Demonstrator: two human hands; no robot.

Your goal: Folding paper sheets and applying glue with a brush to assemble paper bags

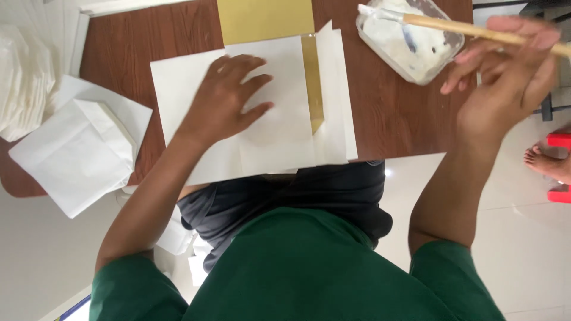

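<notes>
Head view, looking down past a green shirt and dark lap to a brown desk (392, 119). Left hand (229, 98) lies flat, fingers spread, palm down on a white sheet (279, 128) at the near desk edge; it grips nothing, only presses. That sheet sits on top of a wider white sheet (178, 89) and more white sheets (336, 95) fanned out to its right. A gold strip (313, 80) shows between the layers, just right of the left hand, and runs up into a gold card (264, 19) at the far edge. Right hand (505, 83) is raised off the right desk edge, fingers closed on a wooden brush (452, 27). Brush tip reaches into a clear tub (446, 56) at the far right of the desk; tub holds white paste. Left side of the desk: folded white paper (74, 154) overhanging the near edge, and a stack of white tissue (24, 83) farther back. A bare foot (547, 161) of another person shows on the floor at right.
</notes>
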